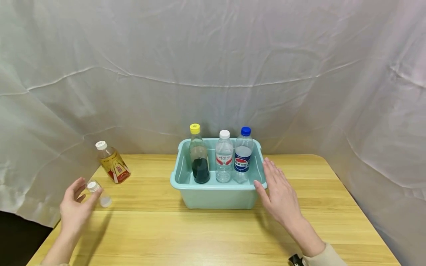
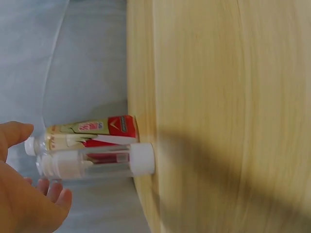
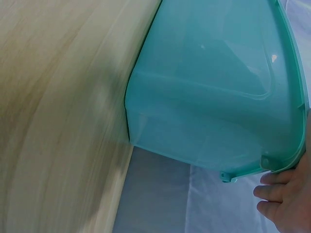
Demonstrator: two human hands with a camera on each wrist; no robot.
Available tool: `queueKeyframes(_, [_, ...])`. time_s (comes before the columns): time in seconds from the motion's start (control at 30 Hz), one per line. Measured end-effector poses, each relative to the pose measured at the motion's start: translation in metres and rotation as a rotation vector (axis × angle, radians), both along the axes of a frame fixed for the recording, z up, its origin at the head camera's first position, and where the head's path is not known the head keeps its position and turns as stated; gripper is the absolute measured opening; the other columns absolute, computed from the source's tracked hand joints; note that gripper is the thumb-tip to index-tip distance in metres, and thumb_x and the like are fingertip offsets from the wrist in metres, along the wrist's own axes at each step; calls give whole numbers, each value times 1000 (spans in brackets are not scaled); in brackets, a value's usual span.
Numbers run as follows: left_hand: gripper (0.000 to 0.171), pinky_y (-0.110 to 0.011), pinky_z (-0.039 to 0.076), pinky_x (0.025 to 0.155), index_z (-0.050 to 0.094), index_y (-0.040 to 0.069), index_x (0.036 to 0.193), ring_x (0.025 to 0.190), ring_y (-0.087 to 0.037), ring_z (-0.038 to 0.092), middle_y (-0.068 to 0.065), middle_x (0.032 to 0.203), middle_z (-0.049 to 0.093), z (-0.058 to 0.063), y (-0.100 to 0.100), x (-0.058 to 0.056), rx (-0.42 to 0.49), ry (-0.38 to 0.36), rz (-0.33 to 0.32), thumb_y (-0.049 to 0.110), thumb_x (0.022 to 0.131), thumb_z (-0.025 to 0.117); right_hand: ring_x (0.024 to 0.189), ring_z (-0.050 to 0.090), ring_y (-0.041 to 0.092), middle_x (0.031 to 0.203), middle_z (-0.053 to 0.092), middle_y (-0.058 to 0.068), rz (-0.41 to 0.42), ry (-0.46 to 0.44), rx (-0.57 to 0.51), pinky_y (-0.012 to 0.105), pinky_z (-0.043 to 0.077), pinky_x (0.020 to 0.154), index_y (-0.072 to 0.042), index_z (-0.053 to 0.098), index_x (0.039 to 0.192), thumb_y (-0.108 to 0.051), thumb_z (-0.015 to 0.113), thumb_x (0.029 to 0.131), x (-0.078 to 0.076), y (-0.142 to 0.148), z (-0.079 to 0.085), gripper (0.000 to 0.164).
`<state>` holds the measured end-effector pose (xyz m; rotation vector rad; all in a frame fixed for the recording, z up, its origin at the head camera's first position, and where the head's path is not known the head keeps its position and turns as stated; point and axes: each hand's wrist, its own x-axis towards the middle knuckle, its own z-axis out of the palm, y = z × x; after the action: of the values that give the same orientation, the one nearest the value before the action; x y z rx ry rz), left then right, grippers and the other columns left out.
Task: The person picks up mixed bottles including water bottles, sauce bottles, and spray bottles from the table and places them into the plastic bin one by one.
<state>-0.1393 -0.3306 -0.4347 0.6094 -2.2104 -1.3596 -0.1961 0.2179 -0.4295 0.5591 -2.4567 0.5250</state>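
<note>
My left hand [image 1: 75,207] is around the near side of a small clear bottle [image 1: 105,200] with a white cap, thumb and fingers spread apart. In the left wrist view a gap shows between the fingers and this upright bottle [image 2: 104,161]. Just behind it stands a bottle of amber drink [image 1: 114,165] with a yellow and red label. My right hand [image 1: 283,195] lies along the right end of a light blue plastic bin [image 1: 216,199], fingers straight, fingertips right at the rim. In the right wrist view the bin's outer wall [image 3: 204,97] fills much of the picture.
Inside the bin stand a yellow-capped bottle of dark liquid [image 1: 200,170], a clear white-capped water bottle [image 1: 224,168] and a blue-capped cola bottle [image 1: 242,162]. All sit on a wooden table [image 1: 149,236]. A grey cloth [image 1: 213,74] hangs behind and at both sides.
</note>
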Motion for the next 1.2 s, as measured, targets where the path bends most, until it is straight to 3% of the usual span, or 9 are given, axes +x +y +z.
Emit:
queueKeyframes(0.13, [72,-5,39,99,37,4,159,122,1,49,0,143,53,-5,-9,-4,-23,-30,-7,17,98,73,148,41,40,163,40,19,1,7,-5,45,26,126,6,41,155,-39,53,107,0,0,-1,66])
queueKeyframes(0.43, [61,0,45,78,47,4,151,93,12,50,10,121,57,-11,-19,-9,8,-75,17,19,98,72,148,41,38,163,40,19,5,12,-9,41,24,127,6,42,155,-37,55,107,0,0,-1,66])
queueKeyframes(0.6, [49,1,44,82,53,7,142,100,11,50,23,109,52,-11,-17,-10,30,-41,22,15,97,73,148,41,39,162,40,19,4,14,-15,41,24,127,6,42,155,-37,55,107,0,0,-1,66])
queueKeyframes(0.97, [51,0,45,79,53,14,143,102,9,50,24,110,53,-15,-18,-10,29,-62,29,19,97,74,148,41,38,162,41,20,0,10,-15,46,29,125,6,42,154,-37,55,107,0,0,-2,66])
queueKeyframes(1.2, [45,0,44,79,57,18,138,100,10,50,28,106,53,-16,-17,-8,32,-30,33,17,96,75,148,41,38,161,42,21,-2,17,-13,48,31,124,6,43,154,-36,55,107,0,-1,-2,65])
